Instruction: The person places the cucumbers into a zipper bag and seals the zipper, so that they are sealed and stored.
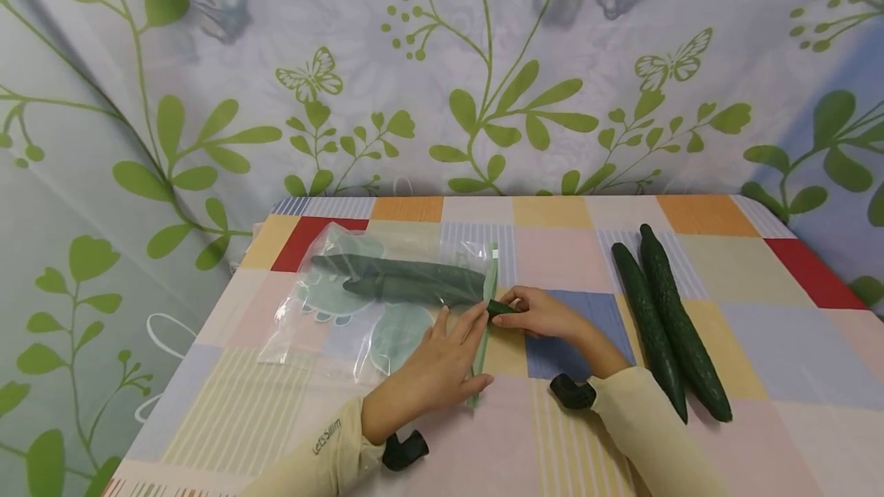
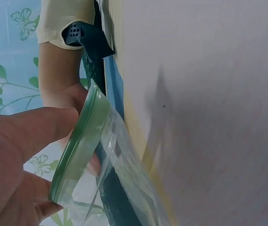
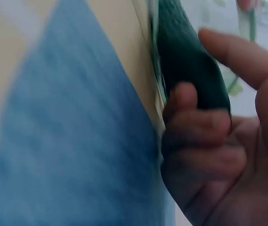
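A clear zip bag (image 1: pixel 290 332) with a green zip strip (image 1: pixel 492 274) lies flat, its mouth facing right. Inside shows one dark green cucumber (image 1: pixel 414 268). A second cucumber (image 3: pixel 190 61) lies alongside it, its near end sticking out of the mouth. My right hand (image 1: pixel 545 319) grips that end, several fingers curled under it in the right wrist view. At the mouth, my left hand (image 1: pixel 435 370) holds the zip edge, thumb on the strip (image 2: pixel 75 146) and fingertips at its other end. The left fingers lie over the bag beside the cucumber.
Two more cucumbers (image 1: pixel 638 313) (image 1: pixel 684 328) lie side by side on the patchwork tablecloth (image 1: pixel 780 359), right of my right forearm. A leaf-patterned curtain (image 1: pixel 387 98) hangs behind the table. Black wrist devices (image 1: pixel 406 449) (image 1: pixel 572 391) stick out at both cuffs.
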`<act>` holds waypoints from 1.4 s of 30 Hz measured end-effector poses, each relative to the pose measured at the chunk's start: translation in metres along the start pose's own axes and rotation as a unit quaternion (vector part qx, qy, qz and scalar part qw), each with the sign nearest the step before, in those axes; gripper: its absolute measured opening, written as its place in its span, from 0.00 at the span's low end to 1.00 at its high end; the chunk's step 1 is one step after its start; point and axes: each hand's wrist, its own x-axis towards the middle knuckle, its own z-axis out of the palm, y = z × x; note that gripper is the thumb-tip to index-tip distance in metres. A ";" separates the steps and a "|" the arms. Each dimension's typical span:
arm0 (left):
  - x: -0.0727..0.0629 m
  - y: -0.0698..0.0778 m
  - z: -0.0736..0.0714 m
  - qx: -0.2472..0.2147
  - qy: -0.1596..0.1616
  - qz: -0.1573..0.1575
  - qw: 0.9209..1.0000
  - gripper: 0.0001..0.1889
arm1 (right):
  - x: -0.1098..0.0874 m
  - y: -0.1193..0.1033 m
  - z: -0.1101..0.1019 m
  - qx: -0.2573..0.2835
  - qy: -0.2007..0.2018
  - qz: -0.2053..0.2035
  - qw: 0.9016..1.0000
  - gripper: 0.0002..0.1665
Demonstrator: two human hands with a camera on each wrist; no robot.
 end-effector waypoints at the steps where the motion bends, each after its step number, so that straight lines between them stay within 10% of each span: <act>1: 0.000 0.000 0.001 -0.001 -0.001 0.000 1.000 0.42 | -0.002 0.001 -0.003 0.003 -0.012 -0.002 1.000 0.24; 17: 0.000 0.000 0.002 -0.015 0.000 0.000 1.000 0.41 | -0.013 0.008 -0.022 0.014 -0.082 -0.002 0.997 0.17; 34: -0.002 0.001 0.001 -0.027 0.003 0.002 1.000 0.41 | -0.005 0.013 0.001 0.239 -0.065 -0.029 0.968 0.09; 42: -0.003 0.002 0.002 -0.022 0.015 0.011 1.000 0.42 | 0.000 0.010 0.018 0.263 -0.060 -0.060 0.961 0.08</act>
